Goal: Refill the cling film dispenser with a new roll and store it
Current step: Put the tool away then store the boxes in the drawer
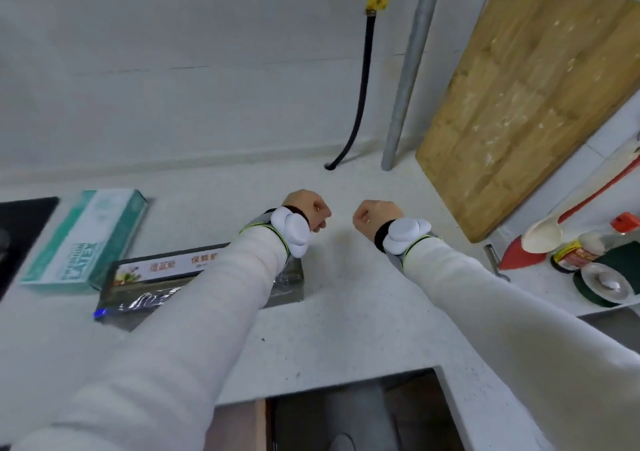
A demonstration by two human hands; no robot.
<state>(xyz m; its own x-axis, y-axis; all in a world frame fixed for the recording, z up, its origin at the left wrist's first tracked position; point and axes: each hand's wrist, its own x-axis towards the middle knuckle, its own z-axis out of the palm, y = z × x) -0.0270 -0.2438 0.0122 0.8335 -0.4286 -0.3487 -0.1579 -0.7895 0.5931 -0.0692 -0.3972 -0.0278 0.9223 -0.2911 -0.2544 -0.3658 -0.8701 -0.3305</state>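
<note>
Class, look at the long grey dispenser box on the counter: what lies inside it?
Inside the dispenser box, crinkled shiny film shows in the open part, with a blue end at its left. The left sleeve covers the middle, so whether a whole roll sits there cannot be seen.

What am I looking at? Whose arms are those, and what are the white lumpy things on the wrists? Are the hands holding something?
This is one picture from a camera worn on a person's head, looking down at their own arms over a white kitchen counter. The left hand and right hand are both curled into fists above the counter, and neither seems to hold anything. The white lumps are small devices strapped to the wrists; I cannot tell what they do.

Under the left arm lies a long dark cling film box with shiny film showing. Beside it is a green and white box. A wooden cutting board leans against the wall on the right, near a cream-coloured spoon and a small bottle with a red cap.
</note>
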